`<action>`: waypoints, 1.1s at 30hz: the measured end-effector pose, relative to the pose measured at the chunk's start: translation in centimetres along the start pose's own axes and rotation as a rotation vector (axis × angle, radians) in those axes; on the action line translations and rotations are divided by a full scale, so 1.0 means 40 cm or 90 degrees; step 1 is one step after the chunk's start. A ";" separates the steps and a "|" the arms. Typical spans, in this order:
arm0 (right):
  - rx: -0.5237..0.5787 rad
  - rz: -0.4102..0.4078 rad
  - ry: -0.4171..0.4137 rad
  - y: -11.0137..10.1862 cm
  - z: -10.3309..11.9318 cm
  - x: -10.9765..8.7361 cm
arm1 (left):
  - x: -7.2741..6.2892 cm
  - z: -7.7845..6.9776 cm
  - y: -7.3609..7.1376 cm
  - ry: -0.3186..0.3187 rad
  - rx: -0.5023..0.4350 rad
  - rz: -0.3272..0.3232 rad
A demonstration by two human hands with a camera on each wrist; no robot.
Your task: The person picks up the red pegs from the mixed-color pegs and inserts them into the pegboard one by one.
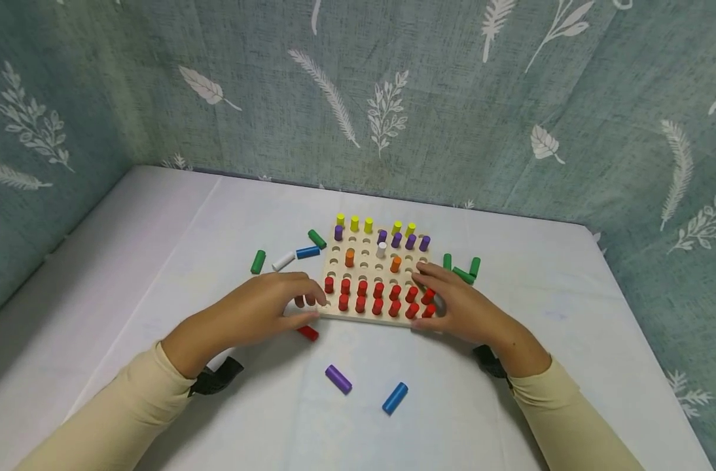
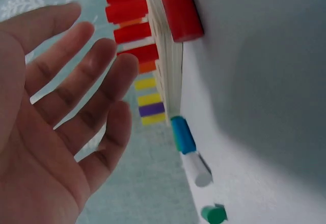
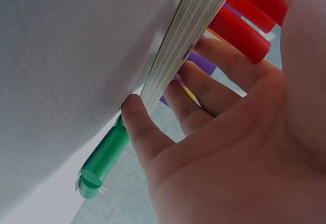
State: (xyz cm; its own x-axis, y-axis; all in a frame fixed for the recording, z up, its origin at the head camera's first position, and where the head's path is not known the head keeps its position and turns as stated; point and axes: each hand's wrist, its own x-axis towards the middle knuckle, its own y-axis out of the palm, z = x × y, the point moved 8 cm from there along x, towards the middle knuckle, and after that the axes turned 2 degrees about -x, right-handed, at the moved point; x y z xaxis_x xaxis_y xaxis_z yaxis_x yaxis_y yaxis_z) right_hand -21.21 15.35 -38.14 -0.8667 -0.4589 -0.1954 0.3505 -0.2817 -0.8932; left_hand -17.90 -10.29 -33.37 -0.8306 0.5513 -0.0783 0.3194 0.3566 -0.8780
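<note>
A wooden pegboard (image 1: 372,273) lies on the table with upright red pegs (image 1: 378,290) in its two near rows. Farther back stand yellow pegs (image 1: 355,224), purple pegs (image 1: 410,241), two orange pegs (image 1: 396,263) and one white peg (image 1: 381,249). My left hand (image 1: 275,302) hovers by the board's near left corner, fingers loosely bent and holding nothing. Under it lies a loose red peg (image 1: 308,333), partly hidden. At the right edge my right hand (image 1: 461,304) rests its spread fingers against the board's side, thumb by the near right corner.
A loose purple peg (image 1: 338,379) and a blue peg (image 1: 395,398) lie in front of the board. Left of it are another blue peg (image 1: 307,252), a white peg (image 1: 284,261) and green pegs (image 1: 258,261). More green pegs (image 1: 474,267) lie right. A patterned curtain (image 1: 346,98) hangs behind.
</note>
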 end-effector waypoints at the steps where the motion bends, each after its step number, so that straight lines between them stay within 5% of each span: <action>1: -0.002 0.000 0.000 0.000 0.000 0.000 | -0.003 0.003 0.003 -0.001 -0.001 0.001; 10: 0.007 -0.003 0.004 -0.003 -0.004 -0.003 | -0.005 0.000 0.035 0.064 -0.006 0.020; 33: 0.013 -0.005 -0.011 0.001 0.000 -0.004 | -0.007 0.003 0.073 0.080 0.024 0.040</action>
State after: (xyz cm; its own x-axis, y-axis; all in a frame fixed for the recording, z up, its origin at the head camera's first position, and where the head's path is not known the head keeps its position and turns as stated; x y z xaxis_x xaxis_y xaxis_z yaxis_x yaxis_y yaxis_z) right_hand -21.05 15.42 -38.15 -0.8636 -0.4706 -0.1807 0.3504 -0.3026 -0.8864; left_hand -16.78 -9.52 -35.97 -0.7451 0.6625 -0.0768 0.3505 0.2911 -0.8902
